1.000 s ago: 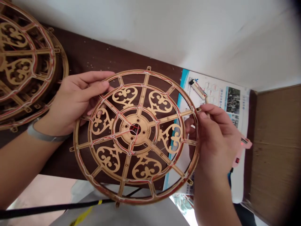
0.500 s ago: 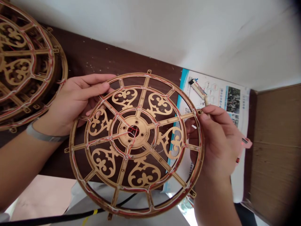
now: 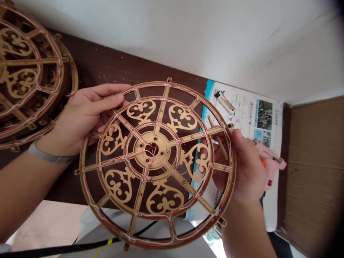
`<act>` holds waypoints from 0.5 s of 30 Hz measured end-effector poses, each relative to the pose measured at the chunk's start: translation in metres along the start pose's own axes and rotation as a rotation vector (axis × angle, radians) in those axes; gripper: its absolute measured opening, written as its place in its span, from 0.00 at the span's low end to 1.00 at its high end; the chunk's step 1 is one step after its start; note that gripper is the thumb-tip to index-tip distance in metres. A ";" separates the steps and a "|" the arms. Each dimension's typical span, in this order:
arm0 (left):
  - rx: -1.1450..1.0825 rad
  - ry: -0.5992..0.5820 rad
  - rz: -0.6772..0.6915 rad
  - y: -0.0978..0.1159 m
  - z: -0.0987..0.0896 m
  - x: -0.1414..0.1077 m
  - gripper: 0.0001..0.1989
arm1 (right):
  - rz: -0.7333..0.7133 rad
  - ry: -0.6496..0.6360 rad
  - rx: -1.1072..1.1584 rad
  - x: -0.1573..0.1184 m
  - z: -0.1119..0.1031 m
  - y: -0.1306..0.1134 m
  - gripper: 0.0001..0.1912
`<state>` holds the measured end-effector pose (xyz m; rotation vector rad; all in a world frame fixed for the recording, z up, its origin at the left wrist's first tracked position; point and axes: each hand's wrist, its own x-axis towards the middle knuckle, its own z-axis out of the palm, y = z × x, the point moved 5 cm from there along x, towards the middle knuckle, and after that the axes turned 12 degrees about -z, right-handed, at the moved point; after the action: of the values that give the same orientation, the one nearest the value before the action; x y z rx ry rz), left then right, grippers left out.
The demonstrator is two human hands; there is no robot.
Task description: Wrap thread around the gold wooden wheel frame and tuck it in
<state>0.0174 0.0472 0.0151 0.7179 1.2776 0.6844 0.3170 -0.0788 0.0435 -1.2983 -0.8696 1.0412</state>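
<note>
Between my hands a round gold openwork frame (image 3: 153,147) is tilted toward me, with spokes, scroll ornaments and red and white wires along its rings. My left hand (image 3: 88,113) pinches its upper left rim, thumb on top and fingers partly behind. At the right rim my right hand (image 3: 245,165) grips the frame, thumb at the edge and fingers behind it. A thin tan stick (image 3: 210,121) shows behind the frame by the right fingers; whether they hold it I cannot tell. Red and white wire ends gather in the frame's centre hole.
Similar wired frames (image 3: 32,64) are stacked at the left on the dark brown table (image 3: 107,64). A printed sheet (image 3: 244,111) at the right bears a small lighter-like item (image 3: 225,102) and a pink glue gun (image 3: 271,163). A cardboard box (image 3: 314,168) stands beyond.
The right fingers have moved behind the rim, and the stick has swung from above the right hand to behind the frame. The frame and left hand have barely moved.
</note>
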 end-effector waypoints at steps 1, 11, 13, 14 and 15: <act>-0.002 -0.001 0.002 0.000 0.000 0.000 0.22 | -0.012 0.006 -0.015 0.000 0.000 -0.001 0.19; -0.022 -0.004 -0.005 0.002 0.003 -0.001 0.20 | -0.031 -0.065 0.027 0.002 0.009 -0.005 0.12; -0.032 0.013 -0.017 0.004 0.003 -0.002 0.20 | -0.039 -0.061 0.019 0.003 0.008 -0.004 0.13; -0.039 0.015 -0.028 0.004 0.004 -0.002 0.19 | -0.046 -0.052 0.004 0.003 0.007 -0.004 0.13; -0.047 0.011 -0.038 0.005 0.005 -0.002 0.19 | -0.059 -0.035 -0.015 0.003 0.005 -0.002 0.13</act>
<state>0.0221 0.0479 0.0210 0.6512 1.2782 0.6863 0.3140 -0.0741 0.0462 -1.2629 -0.9379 1.0155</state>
